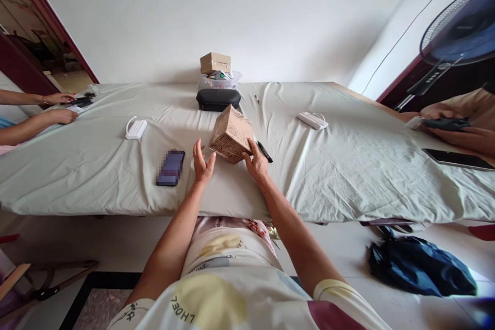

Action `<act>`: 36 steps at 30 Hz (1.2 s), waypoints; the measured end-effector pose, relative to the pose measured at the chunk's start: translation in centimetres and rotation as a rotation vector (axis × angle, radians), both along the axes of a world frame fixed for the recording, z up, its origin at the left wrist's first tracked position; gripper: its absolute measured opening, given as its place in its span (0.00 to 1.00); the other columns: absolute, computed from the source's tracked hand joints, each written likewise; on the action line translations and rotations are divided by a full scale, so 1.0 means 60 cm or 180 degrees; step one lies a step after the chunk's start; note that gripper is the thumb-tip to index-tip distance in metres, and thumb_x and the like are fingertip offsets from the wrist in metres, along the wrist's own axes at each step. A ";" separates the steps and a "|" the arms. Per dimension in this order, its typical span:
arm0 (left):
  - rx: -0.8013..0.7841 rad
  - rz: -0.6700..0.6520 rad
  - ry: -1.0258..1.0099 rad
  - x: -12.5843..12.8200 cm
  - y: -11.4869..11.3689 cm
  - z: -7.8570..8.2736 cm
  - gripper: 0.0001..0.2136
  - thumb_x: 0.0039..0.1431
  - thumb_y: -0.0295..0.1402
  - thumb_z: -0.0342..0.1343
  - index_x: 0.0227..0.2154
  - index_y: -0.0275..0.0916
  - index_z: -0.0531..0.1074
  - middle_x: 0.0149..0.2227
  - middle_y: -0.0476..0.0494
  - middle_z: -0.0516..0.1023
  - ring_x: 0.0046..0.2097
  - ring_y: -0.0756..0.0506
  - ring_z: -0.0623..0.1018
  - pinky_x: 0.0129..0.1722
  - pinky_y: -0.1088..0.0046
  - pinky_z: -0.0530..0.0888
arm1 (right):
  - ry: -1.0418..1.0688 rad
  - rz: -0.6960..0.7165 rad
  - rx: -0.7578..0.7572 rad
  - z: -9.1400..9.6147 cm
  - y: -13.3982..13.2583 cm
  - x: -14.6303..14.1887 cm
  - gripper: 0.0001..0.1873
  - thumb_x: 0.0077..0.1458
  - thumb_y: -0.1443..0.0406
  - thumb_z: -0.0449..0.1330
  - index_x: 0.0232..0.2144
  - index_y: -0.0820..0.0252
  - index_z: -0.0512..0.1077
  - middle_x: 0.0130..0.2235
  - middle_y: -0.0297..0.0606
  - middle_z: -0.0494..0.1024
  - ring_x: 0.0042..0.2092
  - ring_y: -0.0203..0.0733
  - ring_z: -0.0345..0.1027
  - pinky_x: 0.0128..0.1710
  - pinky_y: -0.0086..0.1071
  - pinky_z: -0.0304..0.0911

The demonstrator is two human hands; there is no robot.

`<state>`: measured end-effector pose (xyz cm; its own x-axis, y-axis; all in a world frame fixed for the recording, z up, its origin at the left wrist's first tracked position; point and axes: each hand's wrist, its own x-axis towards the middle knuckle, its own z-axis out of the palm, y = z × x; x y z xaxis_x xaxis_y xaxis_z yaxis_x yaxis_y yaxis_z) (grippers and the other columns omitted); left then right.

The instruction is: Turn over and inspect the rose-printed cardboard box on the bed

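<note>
A brown cardboard box with dark line drawings on its faces is tilted above the cloth-covered table. My right hand grips its lower right corner, thumb and fingers closed on the edge. Just left of the box, my left hand is open with its fingers spread, apart from the cardboard. A black marker pen lies beside my right hand. To the left of my left hand rests a phone, its screen blurred out.
Behind the box are a black hard case, a plastic tub and a smaller carton. White strapped devices lie to both sides. Other people's hands are at both table ends. A fan stands right.
</note>
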<state>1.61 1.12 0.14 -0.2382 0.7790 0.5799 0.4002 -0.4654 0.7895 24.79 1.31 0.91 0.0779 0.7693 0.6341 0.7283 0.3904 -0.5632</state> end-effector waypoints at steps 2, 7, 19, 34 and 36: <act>0.0136 0.0048 0.0256 -0.003 -0.002 0.001 0.34 0.67 0.48 0.56 0.71 0.43 0.55 0.73 0.27 0.56 0.71 0.33 0.66 0.64 0.55 0.72 | -0.0023 0.0010 -0.0041 0.003 -0.003 0.000 0.30 0.67 0.50 0.55 0.66 0.54 0.67 0.53 0.44 0.83 0.43 0.49 0.78 0.47 0.41 0.75; 0.0219 -0.0018 0.0572 0.001 -0.001 0.002 0.31 0.68 0.50 0.53 0.68 0.40 0.62 0.72 0.28 0.61 0.73 0.35 0.64 0.69 0.56 0.67 | 0.0053 0.0082 0.0041 0.013 -0.008 -0.001 0.28 0.66 0.52 0.56 0.64 0.54 0.69 0.54 0.44 0.82 0.43 0.48 0.78 0.49 0.43 0.75; -0.0143 -0.0045 0.0207 0.009 -0.011 0.007 0.24 0.68 0.48 0.54 0.59 0.38 0.67 0.52 0.34 0.79 0.48 0.41 0.81 0.48 0.64 0.79 | 0.0137 0.0189 0.0324 0.020 -0.013 0.005 0.27 0.69 0.47 0.51 0.60 0.53 0.72 0.44 0.43 0.81 0.44 0.48 0.76 0.51 0.45 0.74; 0.0416 0.0180 0.0785 0.036 -0.023 0.017 0.26 0.65 0.54 0.58 0.56 0.41 0.70 0.62 0.29 0.69 0.65 0.34 0.71 0.65 0.53 0.70 | -0.0226 0.0127 0.0728 0.027 -0.026 -0.051 0.24 0.62 0.42 0.62 0.45 0.53 0.71 0.59 0.51 0.72 0.62 0.59 0.64 0.65 0.61 0.60; 0.0433 0.0222 0.0764 0.038 -0.022 0.017 0.25 0.66 0.54 0.57 0.55 0.40 0.70 0.61 0.29 0.70 0.64 0.34 0.71 0.65 0.53 0.70 | -0.0190 0.0090 0.0762 0.030 -0.026 -0.056 0.21 0.63 0.44 0.61 0.43 0.53 0.72 0.57 0.50 0.73 0.61 0.58 0.65 0.64 0.59 0.62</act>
<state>3.90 -0.21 1.15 -0.1318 0.6768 0.7243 0.6029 -0.5252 0.6005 21.45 -0.26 2.70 0.0154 0.5980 0.8013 0.7443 0.5283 -0.4086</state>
